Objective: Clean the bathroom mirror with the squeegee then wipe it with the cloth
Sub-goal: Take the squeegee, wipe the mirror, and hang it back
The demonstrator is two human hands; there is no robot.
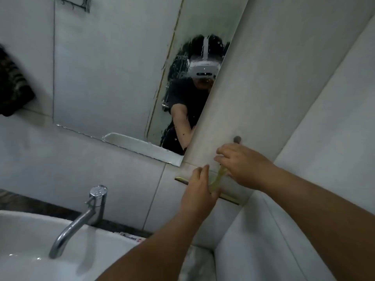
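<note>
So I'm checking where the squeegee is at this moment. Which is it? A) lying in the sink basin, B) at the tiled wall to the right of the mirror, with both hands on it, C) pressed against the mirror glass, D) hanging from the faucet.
B: the yellow-green squeegee is at the tiled wall below a small hook, right of the mirror; the left hand and the right hand are both on it.

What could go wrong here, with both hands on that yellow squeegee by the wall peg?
The squeegee hangs off the tiled wall, right of the mirror, with the left hand and right hand on its handle below a peg. It may slip and drop toward the sink. The mirror shows water streaks, which could dry into marks if wiping waits.
</note>
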